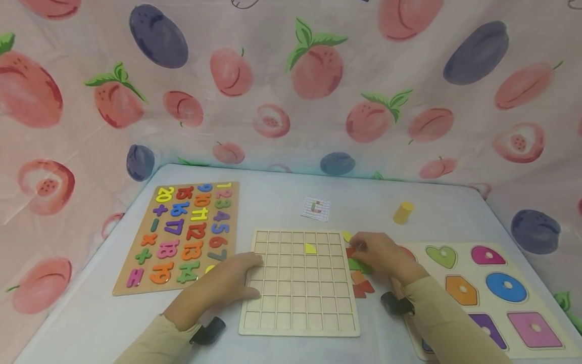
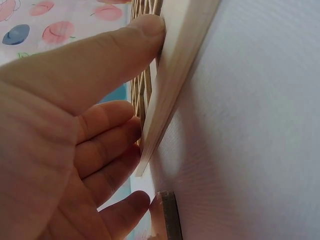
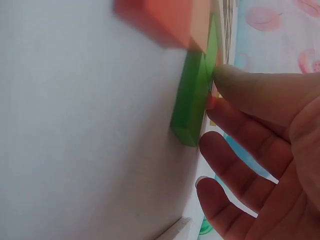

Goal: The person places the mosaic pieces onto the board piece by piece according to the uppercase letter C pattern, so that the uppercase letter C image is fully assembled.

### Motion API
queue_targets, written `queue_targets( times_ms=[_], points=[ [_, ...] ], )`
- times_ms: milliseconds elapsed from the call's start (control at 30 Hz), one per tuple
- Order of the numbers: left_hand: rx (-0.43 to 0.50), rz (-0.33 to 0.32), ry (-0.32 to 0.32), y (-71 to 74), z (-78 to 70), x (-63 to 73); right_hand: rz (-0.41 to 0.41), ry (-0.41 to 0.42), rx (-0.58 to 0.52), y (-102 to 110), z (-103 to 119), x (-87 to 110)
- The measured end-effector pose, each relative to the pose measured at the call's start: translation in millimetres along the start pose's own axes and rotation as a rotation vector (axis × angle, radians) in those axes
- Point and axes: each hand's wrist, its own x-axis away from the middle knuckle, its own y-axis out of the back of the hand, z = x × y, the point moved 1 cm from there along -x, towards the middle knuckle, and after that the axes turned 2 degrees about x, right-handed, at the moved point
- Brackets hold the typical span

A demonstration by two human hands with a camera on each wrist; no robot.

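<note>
Tabletop stretches past board, left hand spread at edge, right hand's grip unclear

Person, long sleeves. Left sleeve and right sleeve match: plain beige cloth, lightly creased, cuffs ending at the wrists. At each cuff, inner side, a small black unit with rounded edges: left wrist unit, right wrist unit; fastening too small to make out. Left hand and right hand bare, a short fingernail visible on the right
</note>
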Motion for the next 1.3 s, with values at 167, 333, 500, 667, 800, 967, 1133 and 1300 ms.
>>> queue_targets(
  times_ms=[167, 333, 500, 667, 800, 967, 1133, 1300],
  points=[
    [0.003, 0.002, 0.000, -0.1, -0.5, -0.3, 0.003, 0.002, 0.004, -0.2, -1.7, 0.1],
    [0.018, 0.012, 0.012, 0.4, -1.1, 0.2, 0.011, -0.004, -0.003, 0.8, -3.9, 0.8],
    [0.027, 0.012, 0.000, 0.9, -0.7, 0.6, 0.002, 0.004, -0.006, 2.0, -4.5, 0.9],
    [0.021, 0.009, -0.012, 0.5, -0.6, 0.5, 0.006, -0.023, -0.022, 2.1, -4.0, 0.6],
    [0.006, 0.002, 0.002, 0.6, -1.6, 0.8, 0.011, -0.045, -0.026, 2.2, -3.3, -0.5],
    [-0.029, -0.030, 0.018, -0.3, -3.1, 3.0, 0.007, -0.041, -0.031, 3.0, -3.6, -0.5],
    [-0.053, -0.054, 0.021, -1.8, -3.8, 5.1, 0.003, -0.029, -0.033, 1.9, -4.1, -0.9],
    [-0.057, -0.053, 0.027, -3.2, -4.3, 9.0, 0.013, -0.035, -0.037, -0.9, -4.1, -1.8]
  ],
)
